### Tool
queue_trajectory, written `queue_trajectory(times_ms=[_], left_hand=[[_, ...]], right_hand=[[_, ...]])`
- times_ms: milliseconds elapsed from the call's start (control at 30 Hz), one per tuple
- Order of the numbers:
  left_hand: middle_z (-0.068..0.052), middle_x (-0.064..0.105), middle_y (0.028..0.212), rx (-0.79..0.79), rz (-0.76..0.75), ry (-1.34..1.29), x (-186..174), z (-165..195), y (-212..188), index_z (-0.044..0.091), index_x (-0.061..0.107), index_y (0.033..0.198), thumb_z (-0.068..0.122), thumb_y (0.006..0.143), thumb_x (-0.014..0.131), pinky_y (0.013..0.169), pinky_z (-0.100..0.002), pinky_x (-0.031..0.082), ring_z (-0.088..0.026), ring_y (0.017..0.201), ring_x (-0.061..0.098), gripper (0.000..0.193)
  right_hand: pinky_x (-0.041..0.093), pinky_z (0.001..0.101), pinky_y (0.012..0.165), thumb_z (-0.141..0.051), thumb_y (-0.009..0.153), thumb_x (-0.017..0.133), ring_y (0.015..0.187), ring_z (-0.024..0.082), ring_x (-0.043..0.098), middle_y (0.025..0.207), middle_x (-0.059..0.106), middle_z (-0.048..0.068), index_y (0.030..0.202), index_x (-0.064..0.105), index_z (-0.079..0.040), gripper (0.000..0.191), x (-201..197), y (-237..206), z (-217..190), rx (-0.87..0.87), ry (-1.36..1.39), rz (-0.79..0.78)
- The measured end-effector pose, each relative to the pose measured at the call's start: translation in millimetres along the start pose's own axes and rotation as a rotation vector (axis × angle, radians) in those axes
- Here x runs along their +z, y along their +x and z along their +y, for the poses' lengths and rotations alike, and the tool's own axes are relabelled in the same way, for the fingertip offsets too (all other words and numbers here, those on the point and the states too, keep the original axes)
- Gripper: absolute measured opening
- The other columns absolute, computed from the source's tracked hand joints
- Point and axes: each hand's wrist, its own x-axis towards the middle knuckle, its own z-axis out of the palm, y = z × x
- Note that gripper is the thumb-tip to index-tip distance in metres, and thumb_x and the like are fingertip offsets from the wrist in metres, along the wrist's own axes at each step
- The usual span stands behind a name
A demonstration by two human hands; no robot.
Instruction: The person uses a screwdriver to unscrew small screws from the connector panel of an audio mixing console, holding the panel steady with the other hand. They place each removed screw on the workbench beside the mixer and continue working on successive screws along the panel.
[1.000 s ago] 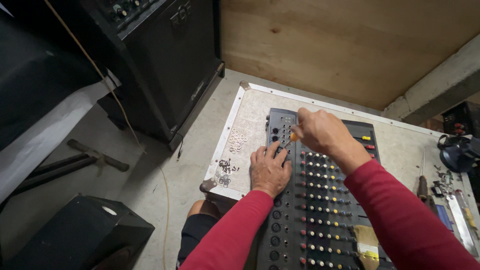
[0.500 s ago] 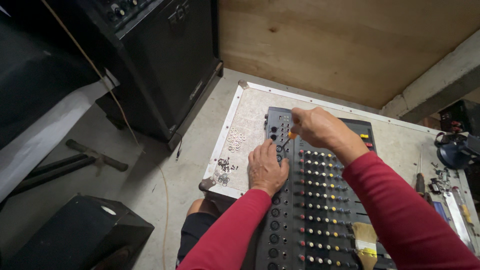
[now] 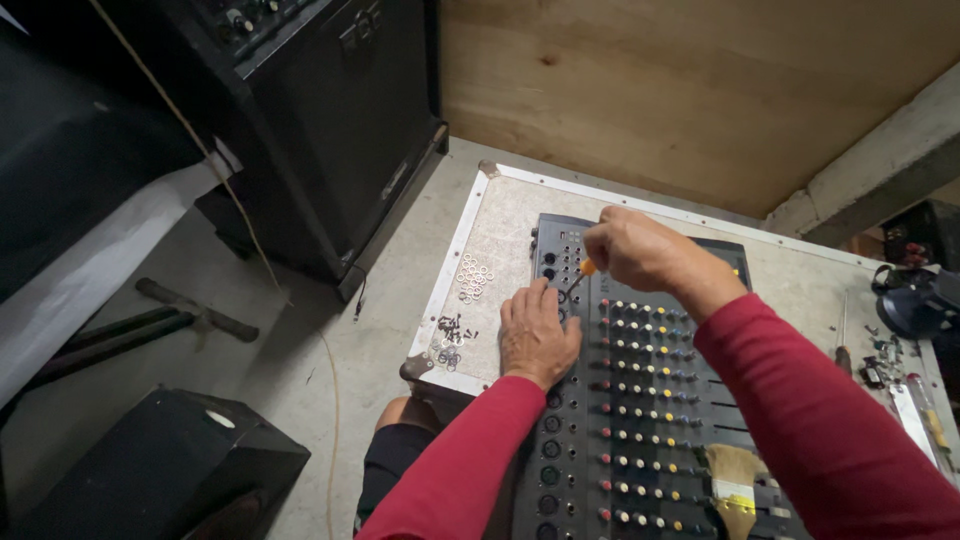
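Fingers (image 3: pixel 622 232) of the right hand (image 3: pixel 640 250) are clenched around a screwdriver (image 3: pixel 583 272), only its orange handle and thin shaft showing below the fist, the tip angled down to the top left corner of one audio mixer (image 3: pixel 640 400). The left hand (image 3: pixel 535 335) lies flat, fingers released and spread, on the mixer's left edge just beside the tip, holding nothing. Both arms wear red sleeves.

The mixer sits on one pale board (image 3: pixel 500 230) with a metal rim, which serves as the bench. Left of the left hand lie two small heaps on the board: a cluster of silver washers (image 3: pixel 473 278), too many and too small to count, and nearer the corner a scatter of dark screws (image 3: pixel 450 330) mixed with a few more rings. Rows of coloured knobs run down the mixer's face; a piece of tan tape (image 3: pixel 735 480) sits near its lower right.

On the floor to the left stand two black speaker cabinets: a tall one (image 3: pixel 330 130) against the wooden wall and a smaller one (image 3: pixel 150 470) at the bottom. A hammer (image 3: pixel 200 312) lies between them. At the board's right edge, one more screwdriver (image 3: pixel 842 340) lies beside loose small parts (image 3: pixel 880 360).
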Motion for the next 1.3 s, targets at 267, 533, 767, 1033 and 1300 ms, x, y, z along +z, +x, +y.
queue_trajectory(times_ms=[267, 533, 767, 1033, 1300], left_hand=[[-0.016, 0.056, 0.137, 0.057, 0.051, 0.013, -1, 1, -2, 0.001, 0.060, 0.122, 0.032, 0.083, 0.069, 0.107, -0.051, 0.036, -0.036, 0.126, 0.049, 0.050], [-0.012, 0.059, 0.142, 0.165, 0.096, 0.057, 0, 3, -2, 0.011, 0.067, 0.124, 0.033, 0.084, 0.068, 0.109, -0.053, 0.033, -0.040, 0.129, 0.047, 0.045], [-0.014, 0.060, 0.138, 0.138, 0.062, 0.036, 2, 2, -3, 0.010, 0.070, 0.105, 0.033, 0.086, 0.066, 0.112, -0.053, 0.031, -0.039, 0.132, 0.046, 0.030], [-0.014, 0.060, 0.137, 0.132, 0.081, 0.013, 3, 1, -3, 0.008, 0.070, 0.108, 0.031, 0.086, 0.067, 0.111, -0.053, 0.032, -0.039, 0.131, 0.047, 0.031], [-0.012, 0.061, 0.134, 0.136, 0.096, -0.001, 5, 0, -4, 0.008, 0.070, 0.106, 0.029, 0.084, 0.069, 0.110, -0.052, 0.034, -0.037, 0.129, 0.048, 0.030]], right_hand=[[0.053, 0.0549, 0.078, -0.041, 0.103, 0.056, 0.086, 0.047, 0.069, 0.085, 0.072, 0.029, 0.105, 0.063, 0.002, 0.044, -6, -2, -18, 0.244, -0.095, 0.058], [0.054, 0.0530, 0.081, -0.034, 0.098, 0.060, 0.091, 0.045, 0.070, 0.089, 0.072, 0.027, 0.101, 0.067, 0.000, 0.035, 2, 8, -4, 0.238, -0.078, 0.023], [0.054, 0.0493, 0.081, -0.026, 0.093, 0.066, 0.094, 0.041, 0.069, 0.093, 0.073, 0.023, 0.100, 0.065, -0.001, 0.026, 0, 8, -3, 0.223, 0.050, -0.011], [0.054, 0.0471, 0.082, -0.022, 0.090, 0.069, 0.095, 0.039, 0.069, 0.094, 0.074, 0.020, 0.098, 0.066, -0.002, 0.021, -1, 8, -1, 0.211, 0.042, -0.023], [0.056, 0.0412, 0.084, -0.002, 0.078, 0.067, 0.097, 0.033, 0.071, 0.096, 0.075, 0.014, 0.085, 0.074, -0.005, 0.011, 5, 9, 1, 0.079, 0.093, 0.006]])
